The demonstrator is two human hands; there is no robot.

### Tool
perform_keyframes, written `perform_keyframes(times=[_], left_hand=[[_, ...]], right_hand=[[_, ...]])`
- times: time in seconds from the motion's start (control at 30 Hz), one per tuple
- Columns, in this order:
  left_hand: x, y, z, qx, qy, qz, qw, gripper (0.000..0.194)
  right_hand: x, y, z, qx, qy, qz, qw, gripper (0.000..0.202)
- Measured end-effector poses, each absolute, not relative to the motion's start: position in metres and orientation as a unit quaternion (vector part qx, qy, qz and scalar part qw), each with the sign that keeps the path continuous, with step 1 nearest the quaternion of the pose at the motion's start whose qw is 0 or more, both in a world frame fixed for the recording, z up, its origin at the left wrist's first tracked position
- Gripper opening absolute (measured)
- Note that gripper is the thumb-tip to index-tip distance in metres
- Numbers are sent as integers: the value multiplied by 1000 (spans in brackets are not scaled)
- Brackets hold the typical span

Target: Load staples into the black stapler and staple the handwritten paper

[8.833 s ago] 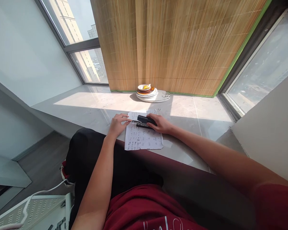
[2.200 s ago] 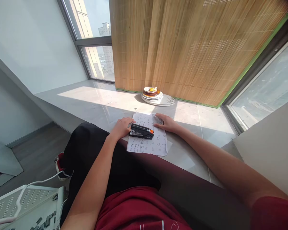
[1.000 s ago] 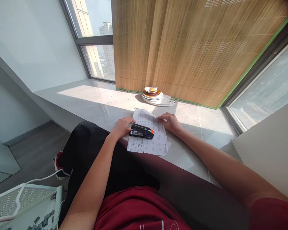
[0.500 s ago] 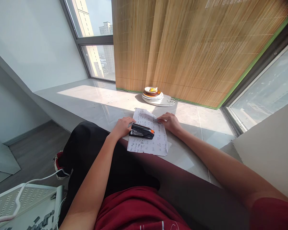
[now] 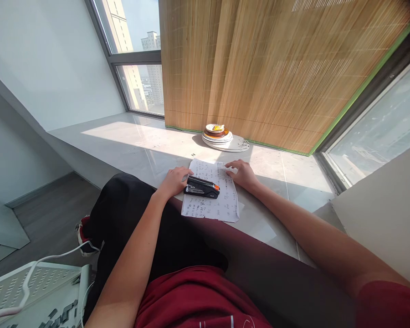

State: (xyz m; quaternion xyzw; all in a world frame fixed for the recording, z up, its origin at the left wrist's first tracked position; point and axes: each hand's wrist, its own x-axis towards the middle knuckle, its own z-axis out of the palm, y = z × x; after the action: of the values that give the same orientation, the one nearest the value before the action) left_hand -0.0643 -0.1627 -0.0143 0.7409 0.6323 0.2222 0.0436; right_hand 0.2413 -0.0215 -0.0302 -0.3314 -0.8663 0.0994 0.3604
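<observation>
A sheet of handwritten paper [image 5: 222, 207] lies on the tiled sill with its top part flat. On top of it rests a black stapler [image 5: 202, 187] with an orange tip pointing right. My left hand [image 5: 172, 182] lies at the paper's left edge, its fingertips close by the stapler's left end. A gap shows between its thumb and forefinger; whether they touch the stapler I cannot make out. At the paper's upper right, my right hand [image 5: 244, 174] has its thumb and forefinger apart over the edge, with nothing visible between them.
Stacked plates [image 5: 217, 139] sit on the sill [image 5: 123, 136] beyond the paper, beneath a bamboo blind [image 5: 232, 68]. Some tiny green bits [image 5: 193, 154] lie above the paper. A perforated white cart [image 5: 37, 291] with a white cable stands at lower left.
The paper's upper right part, pinched and raised by my right hand before, now lies flat, showing a printed grid. My right fingers have opened. The left hand and stapler have not moved.
</observation>
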Motion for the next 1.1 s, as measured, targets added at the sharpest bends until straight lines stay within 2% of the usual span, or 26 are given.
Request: perform_keyframes(times=[0.1, 0.2, 0.3, 0.37, 0.47, 0.53, 0.6, 0.77, 0.9, 1.1], left_hand=[[-65, -161, -16, 743, 628, 227, 43, 34], [-66, -160, -17, 744, 626, 230, 43, 33], [-65, -161, -16, 741, 630, 227, 41, 33], [-63, -163, -14, 741, 631, 224, 38, 33], [-62, -164, -11, 744, 630, 219, 35, 33], [-62, -164, -10, 743, 632, 218, 36, 33], [-62, -164, -11, 740, 633, 221, 38, 32], [-63, -162, -14, 741, 632, 226, 40, 29], [-63, -163, -15, 737, 640, 215, 35, 29], [-63, -166, -11, 739, 630, 234, 51, 30]], right_hand=[[242, -22, -29, -347, -854, 107, 372, 18], [240, -30, -20, -352, -826, 105, 427, 10], [232, -50, -6, -322, -806, 125, 481, 21], [222, -69, 1, -260, -834, 171, 456, 26], [205, -96, 4, -162, -899, 226, 339, 37], [196, -108, 0, -140, -924, 221, 280, 50], [191, -114, -5, -144, -933, 201, 260, 47], [193, -107, -11, -173, -913, 177, 324, 28], [197, -95, -10, -206, -889, 168, 373, 28], [201, -84, -11, -251, -878, 174, 369, 29]])
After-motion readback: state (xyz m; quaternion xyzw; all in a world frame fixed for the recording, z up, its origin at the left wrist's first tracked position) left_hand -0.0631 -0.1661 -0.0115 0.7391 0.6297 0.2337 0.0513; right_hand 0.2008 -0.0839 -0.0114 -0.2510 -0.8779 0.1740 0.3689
